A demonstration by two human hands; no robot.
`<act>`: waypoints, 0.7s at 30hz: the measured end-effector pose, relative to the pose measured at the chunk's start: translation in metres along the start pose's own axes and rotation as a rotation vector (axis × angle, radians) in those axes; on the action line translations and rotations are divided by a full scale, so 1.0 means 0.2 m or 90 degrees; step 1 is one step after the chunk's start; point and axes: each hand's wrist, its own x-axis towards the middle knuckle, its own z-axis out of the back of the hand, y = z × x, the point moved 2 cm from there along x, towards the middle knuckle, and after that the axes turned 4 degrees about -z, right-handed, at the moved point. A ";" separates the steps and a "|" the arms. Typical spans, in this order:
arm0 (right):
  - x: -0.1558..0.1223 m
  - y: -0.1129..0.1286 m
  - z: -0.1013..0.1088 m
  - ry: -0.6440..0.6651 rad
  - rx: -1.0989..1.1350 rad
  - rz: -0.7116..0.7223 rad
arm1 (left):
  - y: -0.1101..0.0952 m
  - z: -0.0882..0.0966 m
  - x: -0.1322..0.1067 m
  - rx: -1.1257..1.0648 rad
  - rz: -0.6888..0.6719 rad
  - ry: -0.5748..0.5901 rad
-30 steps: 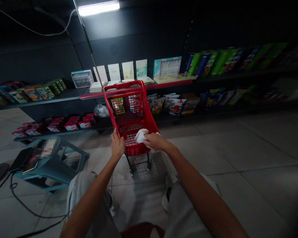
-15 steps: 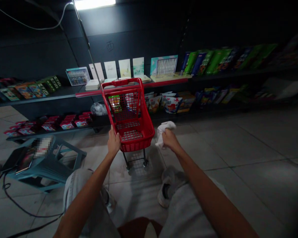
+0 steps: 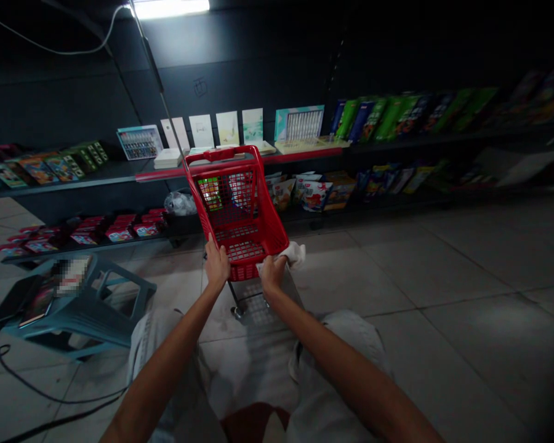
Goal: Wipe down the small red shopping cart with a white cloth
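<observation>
A small red shopping cart (image 3: 240,209) stands on the tiled floor in front of me. My left hand (image 3: 216,266) grips the near left corner of its basket rim. My right hand (image 3: 272,274) is closed round a white cloth (image 3: 293,253) and presses it against the near right corner of the basket. My legs in light trousers stretch out below the cart.
Dark shelves (image 3: 397,147) with coloured packets and boxes run along the back wall behind the cart. A grey-blue plastic stool (image 3: 80,301) with a phone and booklets on it stands at the left. Black cables (image 3: 37,384) trail over the floor at the lower left.
My right hand held the cloth at the basket's near rim, lifted it off to the right, and has now come back to the near right corner. My left hand kept its grip.
</observation>
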 end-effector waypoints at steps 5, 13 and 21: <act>-0.03 0.07 0.00 0.007 -0.017 -0.066 | 0.00 0.00 0.01 -0.003 -0.001 -0.006; -0.17 0.01 -0.05 0.036 -0.040 -0.019 | 0.02 -0.01 0.03 0.012 0.006 -0.011; -0.31 0.00 -0.14 0.107 -0.086 -0.037 | -0.01 -0.05 0.05 0.016 0.013 -0.001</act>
